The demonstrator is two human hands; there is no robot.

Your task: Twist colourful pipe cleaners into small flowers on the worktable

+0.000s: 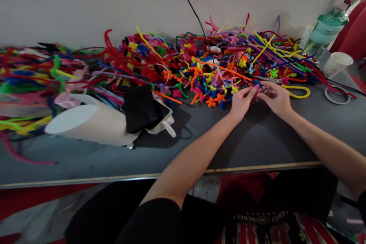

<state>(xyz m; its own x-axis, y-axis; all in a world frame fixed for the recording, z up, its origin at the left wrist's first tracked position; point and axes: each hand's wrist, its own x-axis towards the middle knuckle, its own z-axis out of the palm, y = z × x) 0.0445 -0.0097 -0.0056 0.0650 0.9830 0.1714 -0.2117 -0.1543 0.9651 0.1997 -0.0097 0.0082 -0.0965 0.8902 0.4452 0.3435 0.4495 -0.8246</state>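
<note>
A small pink pipe-cleaner flower [255, 88] is between my two hands, just above the table's front half. My left hand [241, 102] pinches it between thumb and forefinger. From the other side, my right hand [278, 100] has its curled fingers on the same piece; its far fingertips are partly hidden. Right behind my hands lies a heap of finished pipe-cleaner flowers, among them an orange flower [211, 101] and a green flower [273, 73]. A bent yellow pipe cleaner [300, 93] rests beside my right hand.
Bundles of loose pipe cleaners [274, 49] line the wall. Left of my arms are a white tube [105, 126] and a black device [140, 108]. At right stand a paper cup [337, 65], a green bottle [324, 32] and a tape ring [337, 101]. A black cable [188, 2] hangs down.
</note>
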